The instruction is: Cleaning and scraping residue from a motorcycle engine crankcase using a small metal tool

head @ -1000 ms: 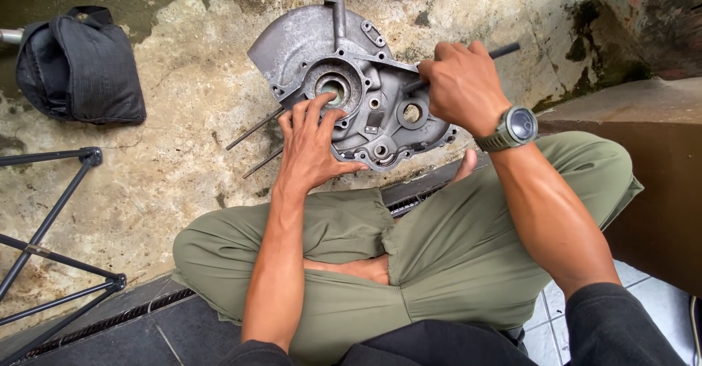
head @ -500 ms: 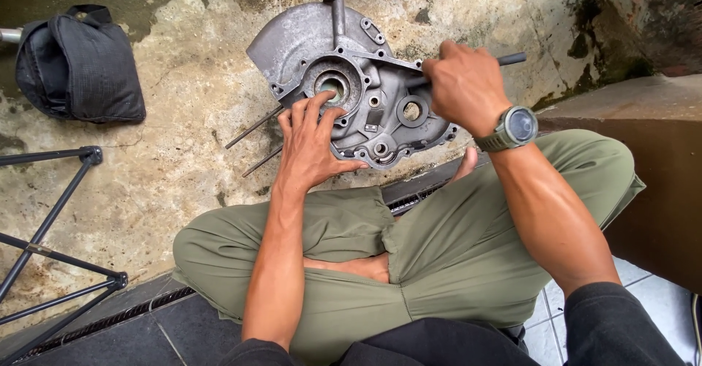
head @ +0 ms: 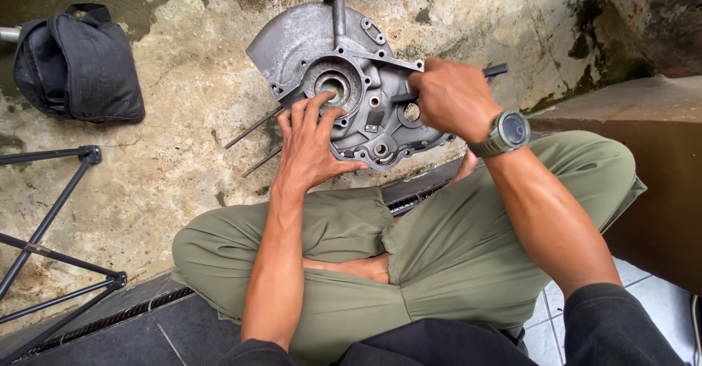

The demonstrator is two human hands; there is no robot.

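Floor (head: 183, 190): rough concrete, stained, patches of dark moss. Grey metal engine casing (head: 307, 44) lies flat at top centre, two thin studs (head: 252, 128) jutting from its left edge. Black fabric bag (head: 80, 62) at upper left. Black tripod legs (head: 51, 212) at left edge. Dark tiles (head: 146, 329) and drain grate (head: 110, 318) along lower edge.

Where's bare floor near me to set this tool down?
Bare concrete lies between the black bag and the engine casing, above the tripod legs. More lies beyond the casing, upper right. It is crowded at the casing, under the left hand and right hand holding the tool.
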